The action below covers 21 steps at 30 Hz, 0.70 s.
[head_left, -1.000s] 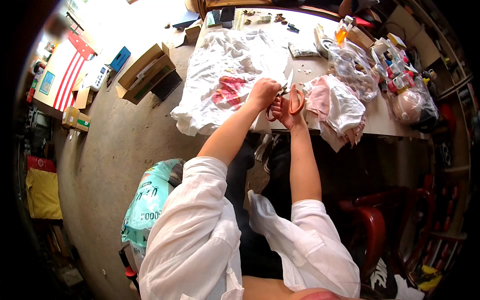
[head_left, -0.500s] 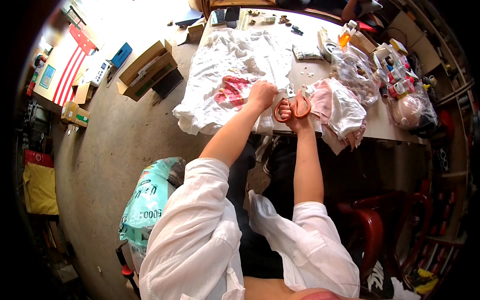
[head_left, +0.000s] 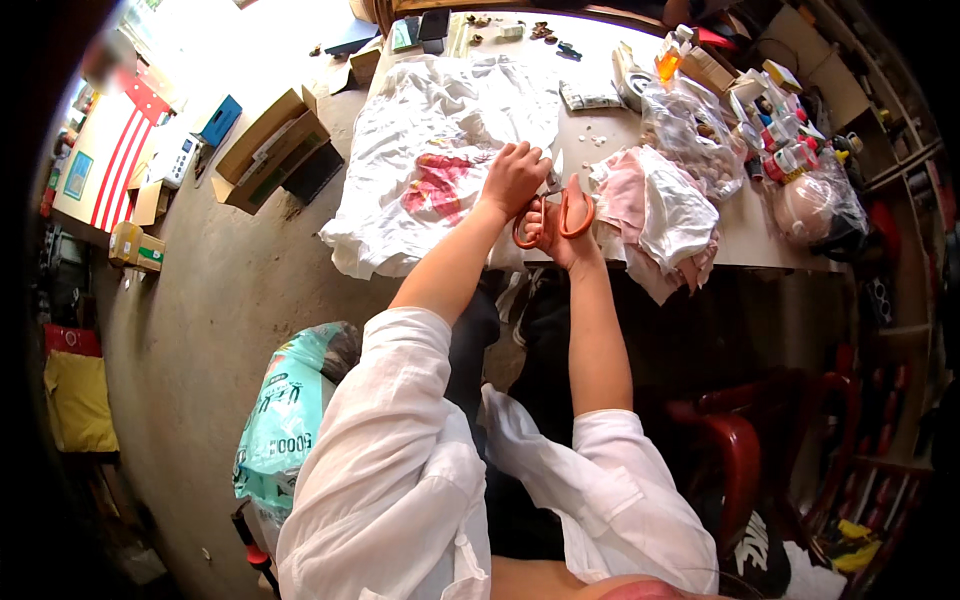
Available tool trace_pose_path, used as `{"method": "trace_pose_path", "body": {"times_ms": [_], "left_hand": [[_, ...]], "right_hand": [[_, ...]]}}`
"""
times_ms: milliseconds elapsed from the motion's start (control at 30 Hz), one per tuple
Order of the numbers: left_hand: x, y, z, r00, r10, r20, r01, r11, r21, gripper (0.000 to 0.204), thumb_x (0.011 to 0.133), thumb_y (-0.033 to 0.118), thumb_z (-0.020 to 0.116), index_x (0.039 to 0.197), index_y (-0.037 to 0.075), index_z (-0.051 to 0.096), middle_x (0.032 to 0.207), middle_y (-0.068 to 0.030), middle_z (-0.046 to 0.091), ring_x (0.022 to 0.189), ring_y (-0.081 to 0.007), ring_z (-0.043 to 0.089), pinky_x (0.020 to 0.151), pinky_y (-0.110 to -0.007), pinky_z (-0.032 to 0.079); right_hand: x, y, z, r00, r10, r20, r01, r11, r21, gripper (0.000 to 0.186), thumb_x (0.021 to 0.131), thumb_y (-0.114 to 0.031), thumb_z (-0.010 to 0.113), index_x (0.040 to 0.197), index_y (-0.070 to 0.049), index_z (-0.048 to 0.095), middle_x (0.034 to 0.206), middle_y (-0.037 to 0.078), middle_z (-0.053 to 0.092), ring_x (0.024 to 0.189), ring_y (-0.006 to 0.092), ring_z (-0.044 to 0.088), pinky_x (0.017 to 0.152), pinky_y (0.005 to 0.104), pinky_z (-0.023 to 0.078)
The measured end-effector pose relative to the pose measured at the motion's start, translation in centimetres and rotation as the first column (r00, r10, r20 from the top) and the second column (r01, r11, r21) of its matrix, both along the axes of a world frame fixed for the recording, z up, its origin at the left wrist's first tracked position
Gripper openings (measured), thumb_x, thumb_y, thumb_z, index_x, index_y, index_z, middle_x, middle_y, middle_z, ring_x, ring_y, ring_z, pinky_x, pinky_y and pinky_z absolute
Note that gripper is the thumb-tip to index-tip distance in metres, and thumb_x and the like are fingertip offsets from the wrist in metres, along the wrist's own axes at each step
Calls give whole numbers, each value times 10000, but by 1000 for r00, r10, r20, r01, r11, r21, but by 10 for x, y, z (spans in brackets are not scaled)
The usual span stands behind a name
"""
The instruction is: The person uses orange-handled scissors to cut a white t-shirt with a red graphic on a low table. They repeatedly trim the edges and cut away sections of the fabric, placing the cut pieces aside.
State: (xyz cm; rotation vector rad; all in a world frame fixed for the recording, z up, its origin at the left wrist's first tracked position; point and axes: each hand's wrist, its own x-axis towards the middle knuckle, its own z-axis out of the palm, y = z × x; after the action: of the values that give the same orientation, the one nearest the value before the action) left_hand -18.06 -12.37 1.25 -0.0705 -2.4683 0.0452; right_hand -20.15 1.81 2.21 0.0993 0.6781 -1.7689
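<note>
My right hand [head_left: 562,232] grips the orange-handled scissors [head_left: 552,210] at the near edge of the worktop [head_left: 760,235] — fingers threaded through the loops, blades pointing away from me. My left hand [head_left: 514,176] presses flat on the white cloth with a red print [head_left: 440,175], fingers curled at its right edge, just beside the scissors. A pink and white fabric heap [head_left: 655,215] lies right of them.

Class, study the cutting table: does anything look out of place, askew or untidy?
Yes. The white cloth hangs off the table's near edge, rumpled. A pink and white fabric heap droops over that edge too. The right hand holds orange scissors; the left hand presses the cloth.
</note>
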Motion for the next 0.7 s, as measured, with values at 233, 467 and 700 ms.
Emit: {"method": "trace_pose_path", "body": {"times_ms": [233, 467, 700], "left_hand": [[10, -8, 12, 964, -245, 106, 224, 958, 180, 18, 737, 91, 541, 737, 87, 559, 781, -35, 542, 853, -227, 533, 814, -339, 433], [33, -17, 27, 947, -280, 160, 233, 937, 261, 49, 746, 56, 583, 729, 77, 542, 770, -44, 542, 826, -247, 525, 771, -328, 442], [48, -15, 39, 926, -350, 143, 278, 886, 371, 67, 761, 42, 576, 728, 72, 527, 764, -60, 534, 798, -267, 506, 732, -354, 433]], "right_hand": [[-4, 0, 4, 993, 46, -110, -53, 997, -62, 802, 727, -850, 347, 757, -55, 451, 672, 23, 436, 565, 145, 436, 528, 253, 405], [2, -9, -3, 976, 68, -209, -54, 996, 70, 763, 714, -841, 402, 730, -81, 470, 656, 11, 465, 548, 124, 462, 500, 232, 391], [6, -15, 6, 968, -40, -250, 66, 993, 97, 795, 703, -870, 343, 706, -84, 462, 590, -8, 403, 489, 115, 396, 452, 225, 336]]}}
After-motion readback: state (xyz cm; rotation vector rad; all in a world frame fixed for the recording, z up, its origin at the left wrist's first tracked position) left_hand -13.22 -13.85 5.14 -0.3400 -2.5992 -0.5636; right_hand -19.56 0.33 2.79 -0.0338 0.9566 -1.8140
